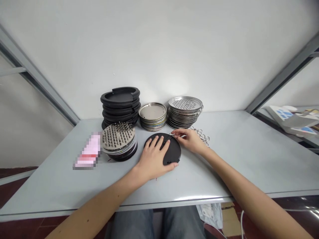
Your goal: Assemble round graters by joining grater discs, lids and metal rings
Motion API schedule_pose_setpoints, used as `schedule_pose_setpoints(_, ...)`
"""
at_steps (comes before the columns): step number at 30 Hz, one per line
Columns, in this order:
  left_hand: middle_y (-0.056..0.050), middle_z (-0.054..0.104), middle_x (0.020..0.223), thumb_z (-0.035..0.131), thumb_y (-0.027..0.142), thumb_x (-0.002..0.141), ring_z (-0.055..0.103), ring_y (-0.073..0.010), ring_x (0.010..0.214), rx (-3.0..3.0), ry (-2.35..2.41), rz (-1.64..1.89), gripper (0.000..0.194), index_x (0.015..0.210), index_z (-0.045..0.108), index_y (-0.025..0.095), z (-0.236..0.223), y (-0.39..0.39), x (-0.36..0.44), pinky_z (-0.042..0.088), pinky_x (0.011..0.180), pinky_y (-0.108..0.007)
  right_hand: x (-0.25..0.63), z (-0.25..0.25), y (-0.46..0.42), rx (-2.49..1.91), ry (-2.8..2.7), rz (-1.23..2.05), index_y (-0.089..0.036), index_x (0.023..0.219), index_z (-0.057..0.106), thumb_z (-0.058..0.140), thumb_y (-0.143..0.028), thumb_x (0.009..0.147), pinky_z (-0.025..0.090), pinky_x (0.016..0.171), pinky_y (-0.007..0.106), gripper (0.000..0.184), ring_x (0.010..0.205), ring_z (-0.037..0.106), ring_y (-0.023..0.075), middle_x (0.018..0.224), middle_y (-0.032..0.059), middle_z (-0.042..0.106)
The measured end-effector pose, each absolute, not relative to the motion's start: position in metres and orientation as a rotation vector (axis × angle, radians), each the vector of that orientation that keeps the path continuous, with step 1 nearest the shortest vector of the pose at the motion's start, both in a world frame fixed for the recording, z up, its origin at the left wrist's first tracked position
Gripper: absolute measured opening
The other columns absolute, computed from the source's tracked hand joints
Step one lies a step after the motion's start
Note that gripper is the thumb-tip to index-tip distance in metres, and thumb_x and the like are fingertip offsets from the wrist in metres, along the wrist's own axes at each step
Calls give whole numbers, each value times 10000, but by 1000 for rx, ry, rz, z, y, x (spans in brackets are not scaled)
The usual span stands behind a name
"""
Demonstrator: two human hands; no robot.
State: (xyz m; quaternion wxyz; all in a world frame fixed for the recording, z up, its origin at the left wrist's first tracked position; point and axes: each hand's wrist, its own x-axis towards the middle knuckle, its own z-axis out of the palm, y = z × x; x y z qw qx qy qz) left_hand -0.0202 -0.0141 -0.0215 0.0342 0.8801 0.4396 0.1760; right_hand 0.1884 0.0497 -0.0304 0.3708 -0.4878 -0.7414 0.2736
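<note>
A round black disc (174,151) lies flat on the grey table in front of me. My left hand (156,156) rests on it palm down, fingers spread, covering much of its left side. At the disc's far edge, my right hand (188,138) pinches a small metal ring (171,134) between thumb and forefinger. The ring touches or nearly touches the rim; its exact fit there is too small to tell. Several loose metal rings (203,136) lie in a pile just beyond my right hand.
Behind the disc stand stacks of black round trays (121,99), shallow metal lids (152,113) and perforated metal plates (185,108). Grater-like discs (118,137) are piled at left, near a blurred pink item (87,152). A wall rises behind the table (249,159).
</note>
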Motion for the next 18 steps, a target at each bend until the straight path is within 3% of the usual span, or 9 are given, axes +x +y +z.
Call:
schedule_pose_setpoints(4,-164,427,1425,489,629,806,380,-402,1276,2684,1416,572,716,1363,454,180,-14,-19,-17,300,1012,-577,188,-30,48,-1248,-1948,680,-233,1035,695,566,-232,802,538,713,360,266,783,669,214,888,40,727)
schedule_pose_setpoints(11,-107,649,1135,468,451,891,537,-295,1003,2634,1443,699,389,1118,637,184,-5,-12,-26,420,888,-450,182,-23,42,-1240,-1971,560,-235,999,705,555,-245,829,535,734,384,227,777,676,228,936,46,735)
schedule_pose_setpoints(18,-39,709,881,548,264,861,586,-241,886,2516,1517,821,187,992,661,191,-9,6,-35,461,812,-374,174,-24,38,-1173,-1966,537,-208,959,694,541,-267,860,535,701,310,191,799,676,191,925,42,733)
